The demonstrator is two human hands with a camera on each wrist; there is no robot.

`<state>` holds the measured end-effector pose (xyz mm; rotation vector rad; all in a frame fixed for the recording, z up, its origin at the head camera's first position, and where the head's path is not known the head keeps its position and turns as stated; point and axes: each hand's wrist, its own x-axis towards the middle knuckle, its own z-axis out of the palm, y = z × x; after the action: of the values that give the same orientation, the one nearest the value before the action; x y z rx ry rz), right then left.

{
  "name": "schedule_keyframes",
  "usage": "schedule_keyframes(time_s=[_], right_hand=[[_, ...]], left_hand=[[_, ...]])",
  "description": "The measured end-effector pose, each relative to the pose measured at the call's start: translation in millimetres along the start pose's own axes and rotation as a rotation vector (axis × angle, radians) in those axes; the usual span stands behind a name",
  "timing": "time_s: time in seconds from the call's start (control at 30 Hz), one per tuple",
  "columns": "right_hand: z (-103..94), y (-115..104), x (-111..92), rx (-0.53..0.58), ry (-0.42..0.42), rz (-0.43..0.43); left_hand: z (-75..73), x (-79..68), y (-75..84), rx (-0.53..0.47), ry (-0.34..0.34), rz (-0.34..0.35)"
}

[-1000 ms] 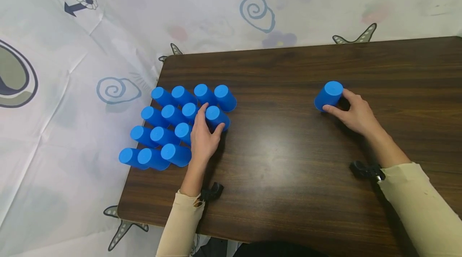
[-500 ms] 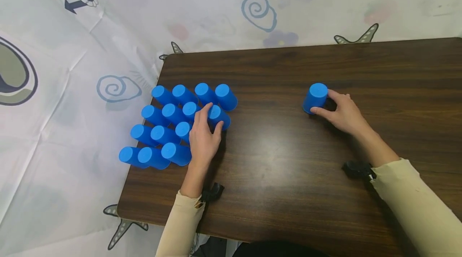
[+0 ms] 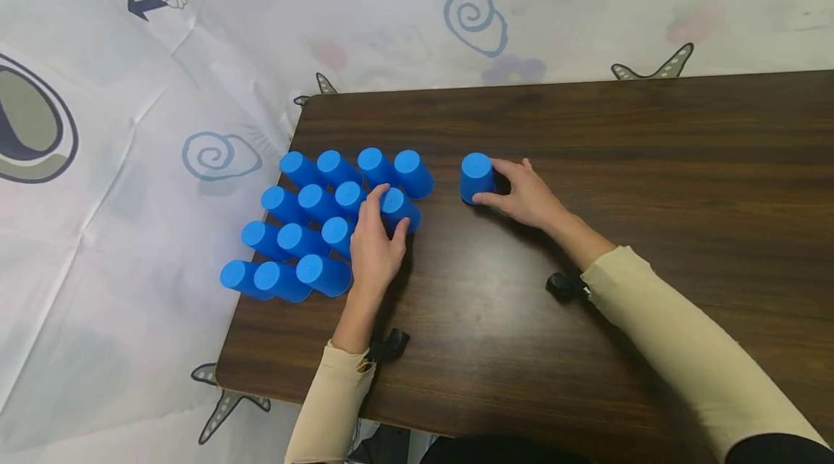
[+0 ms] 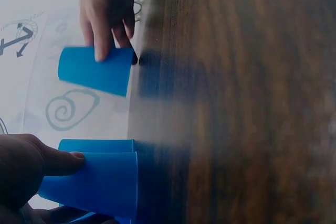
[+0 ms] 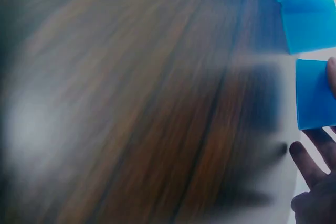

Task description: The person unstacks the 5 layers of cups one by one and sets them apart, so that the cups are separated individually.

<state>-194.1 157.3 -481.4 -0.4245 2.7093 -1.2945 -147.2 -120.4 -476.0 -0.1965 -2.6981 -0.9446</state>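
Note:
Blue cups stand upside down in slanting rows at the table's left side. My left hand [image 3: 376,250] grips the cup [image 3: 399,211] at the right end of the second row, thumb on its near side, as the left wrist view shows with that cup [image 4: 94,182] up close. To the right of the back row, my right hand [image 3: 526,196] holds a separate upside-down cup [image 3: 477,178] between thumb and fingers. The right wrist view has this cup [image 5: 314,93] at its right edge. Whether its rim touches the table I cannot tell. My left hand partly hides neighbouring cups.
Other cups, such as a back-row cup [image 3: 414,174] and a front-row cup [image 3: 323,275], stand close together near the left edge of the dark wooden table [image 3: 482,319]. A printed white cloth [image 3: 391,22] hangs behind and to the left.
My right hand has moved left across the table with its cup, from far right to near the grouped cups. My left hand stays at its cup.

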Motion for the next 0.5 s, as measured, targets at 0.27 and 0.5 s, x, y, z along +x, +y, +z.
schedule_keyframes(time_s=[0.27, 0.5], right_hand=[[15.1, -8.8, 21.1, -0.031, 0.000, 0.000], [22.7, -8.8, 28.4, -0.066, 0.001, 0.014]], left_hand=[[2.7, 2.0, 0.2, -0.005, -0.014, -0.016], [2.9, 1.4, -1.0, -0.016, -0.015, -0.022]])
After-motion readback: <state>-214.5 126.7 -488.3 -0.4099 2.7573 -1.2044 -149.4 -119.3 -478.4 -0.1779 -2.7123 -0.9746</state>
